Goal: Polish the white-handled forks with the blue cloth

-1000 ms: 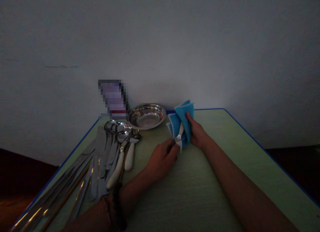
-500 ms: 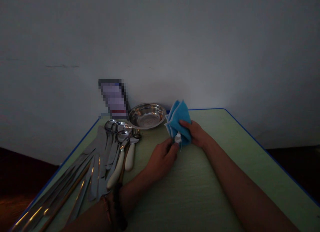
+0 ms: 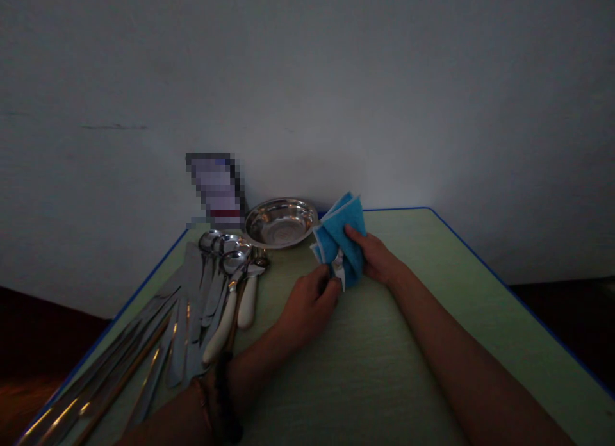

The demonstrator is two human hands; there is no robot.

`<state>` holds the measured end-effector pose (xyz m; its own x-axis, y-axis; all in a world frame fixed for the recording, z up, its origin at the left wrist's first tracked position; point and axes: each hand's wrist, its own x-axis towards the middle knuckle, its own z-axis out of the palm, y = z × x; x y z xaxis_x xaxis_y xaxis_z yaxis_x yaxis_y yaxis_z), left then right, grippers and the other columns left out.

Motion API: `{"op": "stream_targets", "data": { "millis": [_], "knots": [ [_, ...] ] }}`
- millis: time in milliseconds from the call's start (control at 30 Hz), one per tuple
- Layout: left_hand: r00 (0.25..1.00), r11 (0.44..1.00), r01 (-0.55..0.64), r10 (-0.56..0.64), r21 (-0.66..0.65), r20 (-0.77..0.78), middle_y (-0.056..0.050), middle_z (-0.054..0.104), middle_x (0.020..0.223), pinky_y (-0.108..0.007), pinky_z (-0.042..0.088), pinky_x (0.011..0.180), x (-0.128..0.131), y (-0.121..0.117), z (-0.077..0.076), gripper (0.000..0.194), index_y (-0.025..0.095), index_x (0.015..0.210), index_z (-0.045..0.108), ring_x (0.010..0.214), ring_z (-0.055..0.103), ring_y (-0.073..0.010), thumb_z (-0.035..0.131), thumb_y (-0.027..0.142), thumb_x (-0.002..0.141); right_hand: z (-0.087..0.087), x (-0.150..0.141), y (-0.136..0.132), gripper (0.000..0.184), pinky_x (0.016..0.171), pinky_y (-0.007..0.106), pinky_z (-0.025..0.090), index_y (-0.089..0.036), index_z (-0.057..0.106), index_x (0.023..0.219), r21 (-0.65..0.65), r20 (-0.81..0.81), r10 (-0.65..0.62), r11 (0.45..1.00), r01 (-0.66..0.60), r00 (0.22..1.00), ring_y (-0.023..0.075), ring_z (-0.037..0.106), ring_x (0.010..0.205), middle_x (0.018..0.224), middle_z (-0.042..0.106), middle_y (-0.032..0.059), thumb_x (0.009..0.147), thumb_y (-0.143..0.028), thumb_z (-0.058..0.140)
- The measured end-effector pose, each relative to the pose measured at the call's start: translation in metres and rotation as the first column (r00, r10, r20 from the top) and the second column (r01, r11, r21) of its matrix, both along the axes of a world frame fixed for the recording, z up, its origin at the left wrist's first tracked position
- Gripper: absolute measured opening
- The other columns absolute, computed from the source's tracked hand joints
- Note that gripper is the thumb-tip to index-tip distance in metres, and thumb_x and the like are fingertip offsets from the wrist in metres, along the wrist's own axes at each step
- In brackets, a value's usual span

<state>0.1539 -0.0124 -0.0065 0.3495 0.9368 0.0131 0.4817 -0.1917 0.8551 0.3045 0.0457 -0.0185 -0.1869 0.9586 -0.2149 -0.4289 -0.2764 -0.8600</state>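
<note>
Over the middle of the table, my right hand [image 3: 377,257] is closed on a folded blue cloth [image 3: 353,223], with the thumb lying across its face. My left hand [image 3: 307,305] pinches a small shiny metal utensil [image 3: 339,270] just in front of the cloth. The utensil's bright end shows against the blue fabric. My left fingers cover the rest of it, so its exact kind cannot be made out. Both hands are close together, a little above the tabletop.
A round metal bowl [image 3: 254,223] stands at the table's back edge. Ladles and spoons [image 3: 234,261], a white-handled utensil [image 3: 246,305] and several long metal utensils [image 3: 139,363] cover the left side of the green table [image 3: 384,369]. A blurred-out upright device [image 3: 218,186] leans near the wall [image 3: 307,81].
The cloth has turned and flattened slightly in my right hand. More of the metal utensil in my left hand now shows in front of it. Both hands stay in nearly the same place.
</note>
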Motion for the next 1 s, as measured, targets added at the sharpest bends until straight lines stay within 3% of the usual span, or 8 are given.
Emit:
{"op": "stream_targets", "data": {
  "millis": [167,367,800,1000],
  "knots": [
    [1.000,0.999,0.027,-0.027,0.017,-0.015,0.005,0.045,0.053,-0.023,0.029,0.048,-0.001,-0.001,0.000,0.023,0.019,0.063,0.044,0.050,0.043,-0.0116,0.038,0.027,0.083,0.002,-0.002,0.005,0.024,0.066,0.029,0.054,-0.016,0.063,0.084,-0.085,-0.063,-0.141,0.987,0.136,0.988,0.0172,0.066,0.067,0.071,0.070,0.0046,0.083,-0.036,0.051],
    [0.997,0.997,0.076,-0.076,-0.015,-0.014,0.005,0.045,0.051,-0.023,0.030,0.048,-0.003,-0.003,0.002,0.023,0.019,0.059,0.043,0.049,0.043,-0.0113,0.039,0.023,0.082,-0.002,0.003,0.015,0.016,0.071,0.031,0.055,-0.017,0.062,0.088,-0.138,-0.120,-0.338,0.937,0.322,0.933,0.0168,0.066,0.068,0.066,0.069,0.0011,0.080,-0.029,0.055],
    [0.988,0.995,0.007,0.009,-0.103,0.154,0.006,0.045,0.047,-0.022,0.034,0.048,-0.001,-0.004,0.002,0.027,0.020,0.060,0.041,0.045,0.044,-0.0103,0.037,0.028,0.086,-0.006,0.005,0.014,0.014,0.071,0.031,0.054,-0.015,0.063,0.080,-0.009,-0.095,-0.246,0.969,0.246,0.965,0.0158,0.064,0.060,0.066,0.069,0.0021,0.080,-0.027,0.056],
    [0.969,0.993,-0.018,0.045,-0.117,0.241,0.006,0.045,0.047,-0.022,0.033,0.048,-0.003,-0.005,0.000,0.028,0.019,0.060,0.042,0.045,0.042,-0.0095,0.037,0.030,0.086,0.000,0.008,0.009,0.025,0.066,0.030,0.053,-0.017,0.065,0.083,-0.025,0.087,-0.179,0.983,0.182,0.980,0.0163,0.063,0.060,0.067,0.070,0.0022,0.076,-0.040,0.059]
  ]
}}
